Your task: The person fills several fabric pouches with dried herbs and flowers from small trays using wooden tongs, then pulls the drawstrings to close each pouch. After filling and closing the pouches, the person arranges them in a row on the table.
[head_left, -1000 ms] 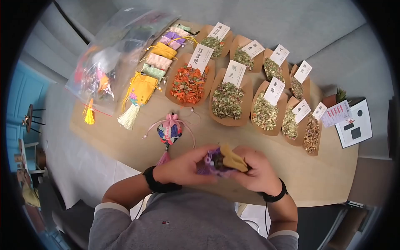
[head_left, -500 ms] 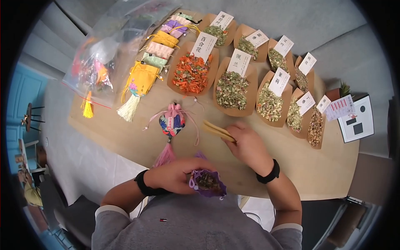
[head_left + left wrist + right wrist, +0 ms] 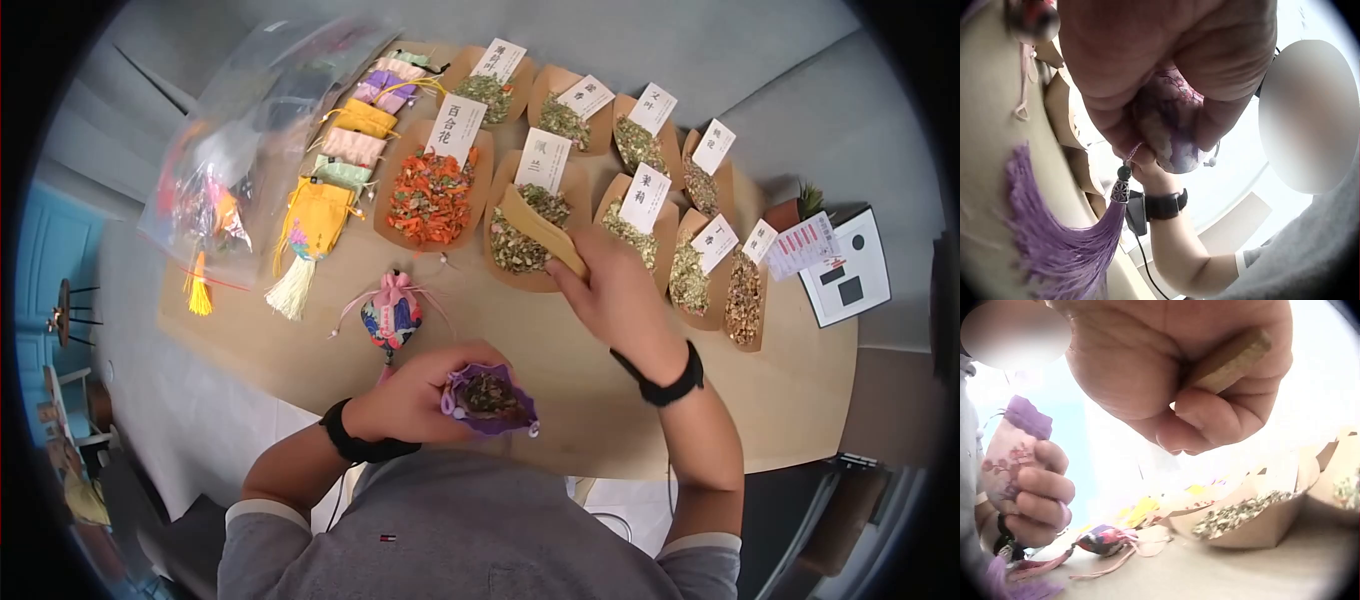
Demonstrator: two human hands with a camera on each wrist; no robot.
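My left hand grips a purple drawstring pouch, its mouth spread upward with dried herbs inside. From the pouch a long purple tassel hangs in the left wrist view, and the right wrist view shows its pale, flower-patterned side. My right hand holds a wooden scoop by its handle, the blade over the brown paper tray of green-brown dried herbs. A pink pouch with a tassel lies on the table, just beyond my left hand.
Several more paper trays with dried herbs and name cards stand across the back and right, one with orange petals. Small pouches line up at left beside a clear plastic bag. A plant pot and a printed sheet sit far right.
My hands have parted: the right one has carried the scoop forward to the herb tray. The left still holds the purple pouch, now mouth up, near my body.
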